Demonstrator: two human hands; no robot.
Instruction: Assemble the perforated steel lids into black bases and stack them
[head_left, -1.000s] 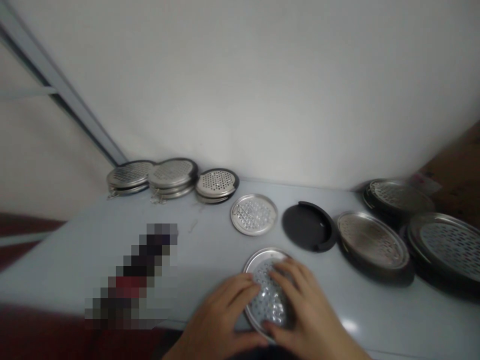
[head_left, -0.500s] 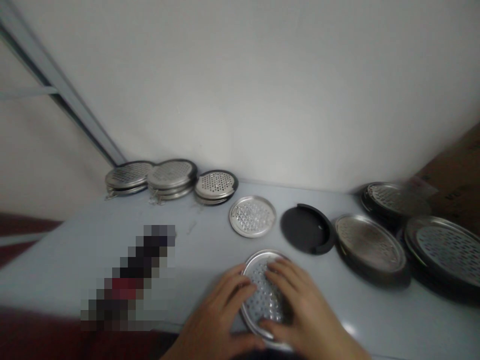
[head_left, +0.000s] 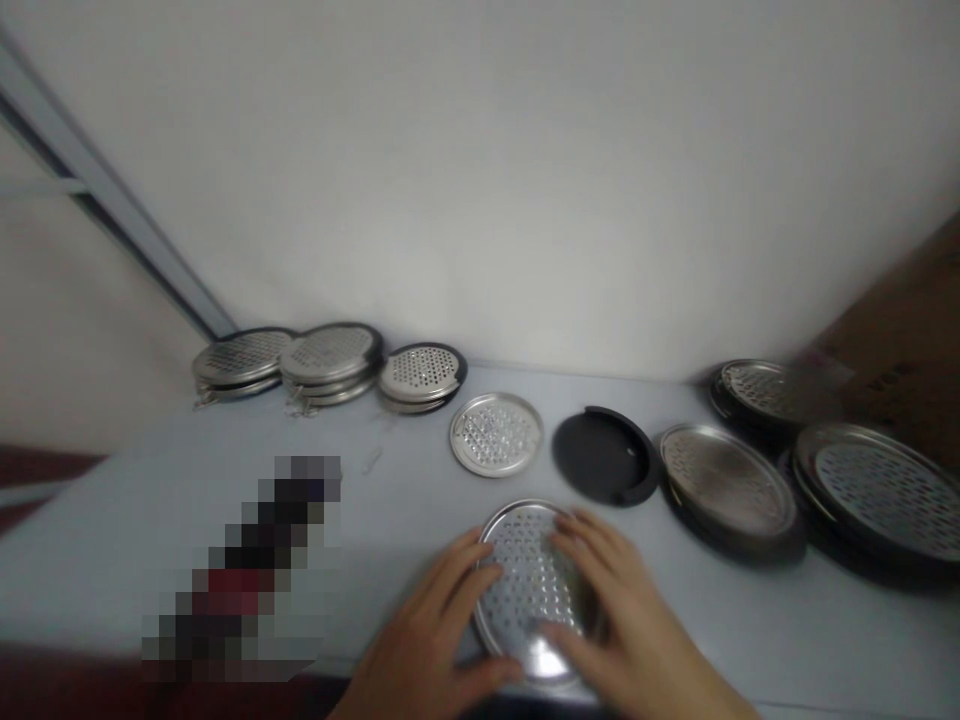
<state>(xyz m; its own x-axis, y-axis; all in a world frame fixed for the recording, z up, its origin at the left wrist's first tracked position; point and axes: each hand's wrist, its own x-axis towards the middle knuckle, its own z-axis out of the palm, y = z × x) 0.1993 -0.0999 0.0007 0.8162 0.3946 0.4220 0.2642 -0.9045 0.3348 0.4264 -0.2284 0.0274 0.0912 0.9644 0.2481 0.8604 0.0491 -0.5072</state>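
A round perforated steel grater disc (head_left: 529,590) lies under both my hands near the table's front edge. My left hand (head_left: 424,630) holds its left rim, with the thumb along the lower edge. My right hand (head_left: 630,625) spreads over its right side, and the fingers hide part of the rim. A second perforated disc (head_left: 495,435) lies flat just beyond, apart from my fingers. To its right sits a round black plastic holder (head_left: 604,455) with a notched rim.
Several stacks of steel graters in black rims (head_left: 328,360) stand at the back left, and more (head_left: 726,485) lie at the right on the pale table (head_left: 750,640). A pixelated object (head_left: 247,560) lies at the left. A white wall (head_left: 480,180) rises behind.
My fingers have slid apart toward the disc's rim, showing more of its perforated face. The whole scene has shifted slightly left in view.
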